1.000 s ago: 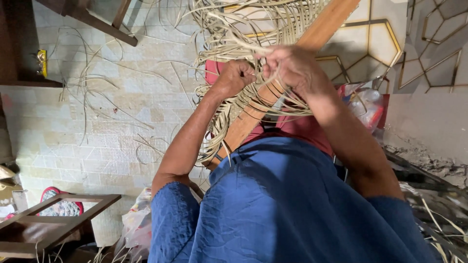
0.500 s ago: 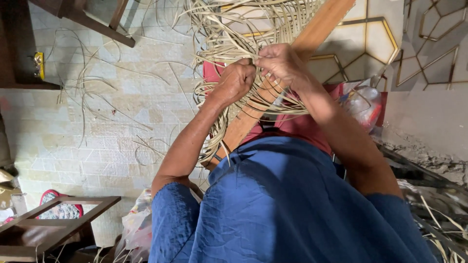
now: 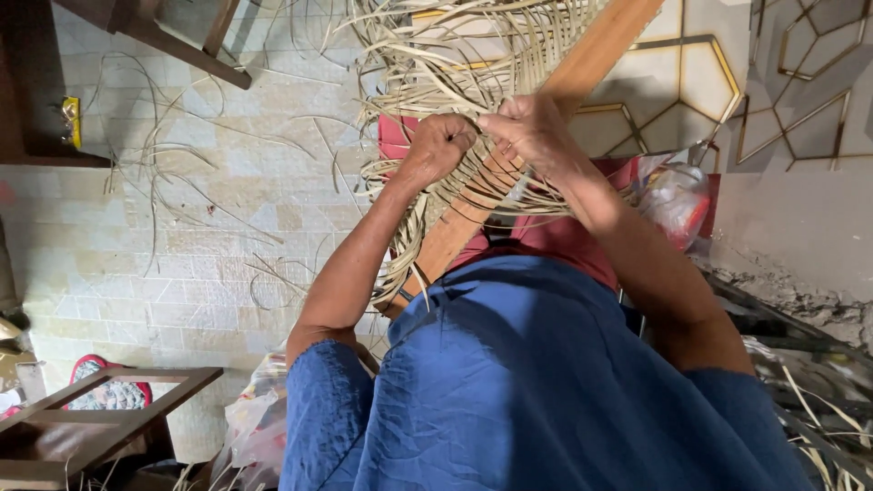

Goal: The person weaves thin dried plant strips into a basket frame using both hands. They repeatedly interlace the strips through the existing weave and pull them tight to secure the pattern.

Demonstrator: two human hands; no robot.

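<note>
While pale, flat cane strips (image 3: 455, 82) fan toward 12 o'clock over a wooden board (image 3: 582, 73), both fists, left hand (image 3: 436, 150) and right hand (image 3: 532, 127), grip strands, now nearer together.

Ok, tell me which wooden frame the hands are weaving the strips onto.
The long light-brown wooden frame rail running diagonally under both hands, wrapped in pale strips. The dark wooden frame at lower left stands bare on the floor.
</note>
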